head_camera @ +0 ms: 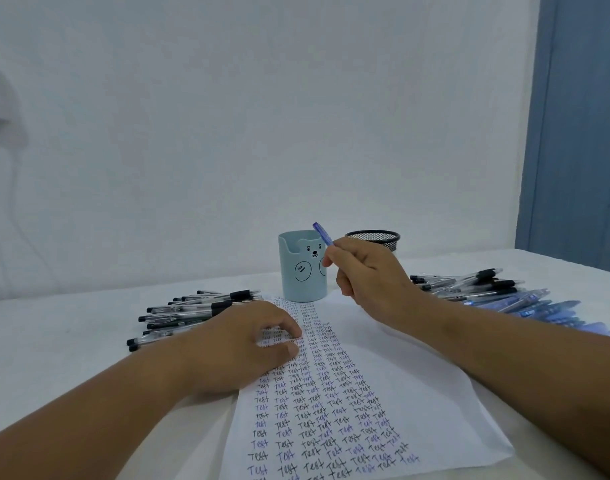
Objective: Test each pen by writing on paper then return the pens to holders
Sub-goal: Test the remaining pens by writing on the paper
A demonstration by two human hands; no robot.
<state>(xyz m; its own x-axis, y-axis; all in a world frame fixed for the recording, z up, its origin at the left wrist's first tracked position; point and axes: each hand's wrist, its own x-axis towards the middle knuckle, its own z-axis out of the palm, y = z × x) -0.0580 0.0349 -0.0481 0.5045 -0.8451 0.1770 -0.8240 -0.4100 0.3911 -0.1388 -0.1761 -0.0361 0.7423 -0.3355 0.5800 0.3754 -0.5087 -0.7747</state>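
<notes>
A white table (54, 341) met a pale wall, and on the paper (418, 393), filled with rows of "test", the left hand (241, 344) rested, fingers loosely curled, while just above the paper's far edge the right hand (369, 271) pinched a blue pen (322, 233), beside the bear cup (302, 266).

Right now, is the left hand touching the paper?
Touching. The head view shows the left hand resting on the left part of the paper, fingertips pressed on the written columns.
</notes>
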